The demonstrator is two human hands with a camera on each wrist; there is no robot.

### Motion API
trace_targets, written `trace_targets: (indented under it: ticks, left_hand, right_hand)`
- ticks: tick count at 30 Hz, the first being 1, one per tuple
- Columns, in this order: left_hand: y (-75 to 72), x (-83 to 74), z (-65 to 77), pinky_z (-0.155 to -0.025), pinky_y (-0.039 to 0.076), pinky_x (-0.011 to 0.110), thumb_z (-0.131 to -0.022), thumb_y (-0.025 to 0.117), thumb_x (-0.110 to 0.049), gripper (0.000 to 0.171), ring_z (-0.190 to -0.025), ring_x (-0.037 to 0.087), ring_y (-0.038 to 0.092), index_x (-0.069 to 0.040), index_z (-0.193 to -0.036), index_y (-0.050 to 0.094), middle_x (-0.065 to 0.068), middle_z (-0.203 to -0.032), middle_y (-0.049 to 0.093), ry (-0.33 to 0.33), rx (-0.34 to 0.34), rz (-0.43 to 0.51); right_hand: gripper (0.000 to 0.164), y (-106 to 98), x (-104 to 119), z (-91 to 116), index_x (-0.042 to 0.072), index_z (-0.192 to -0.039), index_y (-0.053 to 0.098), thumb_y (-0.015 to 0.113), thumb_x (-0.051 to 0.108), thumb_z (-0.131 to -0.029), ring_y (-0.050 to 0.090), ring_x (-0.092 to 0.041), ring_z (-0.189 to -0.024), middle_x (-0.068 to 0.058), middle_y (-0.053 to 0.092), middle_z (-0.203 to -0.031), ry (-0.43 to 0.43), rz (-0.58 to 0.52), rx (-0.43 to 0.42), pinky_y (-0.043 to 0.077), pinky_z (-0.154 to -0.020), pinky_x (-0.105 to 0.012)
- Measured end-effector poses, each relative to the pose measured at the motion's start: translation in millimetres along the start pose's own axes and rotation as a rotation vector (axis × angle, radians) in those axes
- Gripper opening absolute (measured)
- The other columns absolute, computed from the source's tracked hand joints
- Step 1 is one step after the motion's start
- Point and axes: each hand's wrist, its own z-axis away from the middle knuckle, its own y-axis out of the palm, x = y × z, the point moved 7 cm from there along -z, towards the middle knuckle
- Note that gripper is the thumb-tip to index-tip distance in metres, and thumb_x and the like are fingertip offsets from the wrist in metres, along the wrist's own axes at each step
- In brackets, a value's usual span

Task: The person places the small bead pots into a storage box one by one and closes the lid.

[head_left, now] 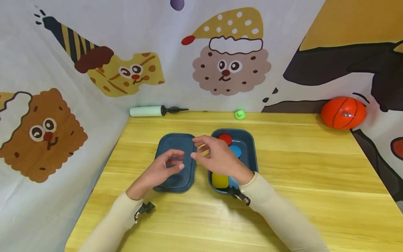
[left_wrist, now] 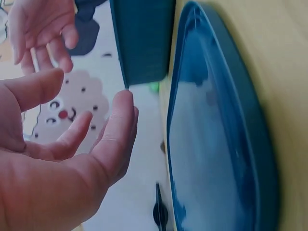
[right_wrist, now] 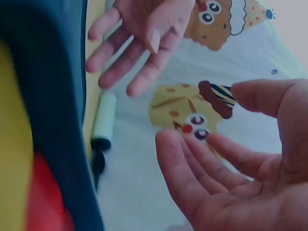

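My left hand [head_left: 160, 169] hovers over a dark blue lid [head_left: 181, 183] that lies flat on the table, its fingers loosely bent with nothing between them. Above the left side of a dark blue box [head_left: 254, 154], my right hand [head_left: 218, 155] reaches leftward, also holding nothing. Inside the box are a red round piece [head_left: 225, 138], a blue round piece [head_left: 235, 151], a yellow piece [head_left: 220, 180] and a light blue piece [head_left: 233, 183]. My right hand and forearm hide part of the contents. In the left wrist view, the lid [left_wrist: 207, 144] shows a raised rim.
A pale green hand pump [head_left: 146, 111] lies along the table's back edge. Near it, behind the box, sits a small green toy duck [head_left: 240, 114]. A red ball [head_left: 344, 113] rests at the back right corner. Printed cloth [head_left: 176, 87] hangs behind the wooden table [head_left: 302, 168].
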Motion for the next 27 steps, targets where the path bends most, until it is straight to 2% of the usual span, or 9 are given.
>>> trace_targets:
  ticks: [9,12,15,19,22,27]
  left_hand:
    - [-42.3,26.5,21.9,-0.106,0.054,0.049,-0.106,0.065,-0.039,0.061,-0.138,0.037,0.053,-0.009,-0.155,0.046,0.017,-0.156,0.050,-0.058,-0.091,-0.049]
    - [-57.2,34.0,30.4,-0.104,0.054,0.045,-0.107,0.065,-0.036,0.061,-0.138,0.038,0.053,-0.006,-0.156,0.045,0.019,-0.156,0.049,-0.068,-0.122,-0.060]
    - [-68.7,42.0,39.1,-0.102,0.054,0.042,-0.107,0.066,-0.032,0.061,-0.138,0.041,0.052,-0.003,-0.156,0.044,0.022,-0.155,0.049,-0.094,-0.146,-0.074]
    - [-77.1,50.9,46.8,-0.102,0.054,0.041,-0.106,0.067,-0.031,0.066,-0.141,0.044,0.050,-0.001,-0.159,0.039,0.025,-0.155,0.047,-0.143,-0.169,-0.071]
    - [-79.6,56.1,50.1,-0.101,0.054,0.040,-0.106,0.067,-0.028,0.069,-0.141,0.044,0.049,0.000,-0.160,0.035,0.027,-0.155,0.045,-0.173,-0.177,-0.069]
    - [-75.9,63.8,53.9,-0.096,0.059,0.041,-0.106,0.066,-0.022,0.070,-0.138,0.046,0.051,0.006,-0.160,0.031,0.032,-0.156,0.041,-0.205,-0.137,-0.054]
  right_hand:
    - [0.057,61.8,-6.3,-4.2,0.014,-0.153,0.052,0.069,0.035,-0.103,0.059,-0.032,-0.134,-0.006,0.058,-0.149,0.130,-0.255,0.028,0.055,-0.109,-0.048]
    - [0.062,81.4,-8.6,0.4,0.012,-0.156,0.047,0.068,0.036,-0.103,0.053,-0.034,-0.141,-0.008,0.052,-0.155,0.149,-0.295,0.016,0.049,-0.114,-0.053]
    - [0.067,98.7,-13.8,7.4,0.011,-0.159,0.043,0.067,0.039,-0.103,0.047,-0.033,-0.147,-0.010,0.047,-0.159,0.167,-0.289,-0.001,0.045,-0.118,-0.055]
    - [0.073,112.4,-23.5,17.1,0.010,-0.161,0.037,0.068,0.041,-0.102,0.042,-0.033,-0.151,-0.010,0.039,-0.164,0.210,-0.258,-0.037,0.041,-0.121,-0.056]
    - [0.077,116.6,-29.3,22.8,0.009,-0.163,0.033,0.068,0.039,-0.102,0.038,-0.035,-0.154,-0.012,0.028,-0.170,0.241,-0.259,-0.069,0.038,-0.122,-0.059]
    - [0.081,120.9,-37.1,30.1,0.007,-0.165,0.028,0.069,0.036,-0.101,0.027,-0.042,-0.158,-0.021,0.009,-0.175,0.275,-0.266,-0.116,0.035,-0.122,-0.064]
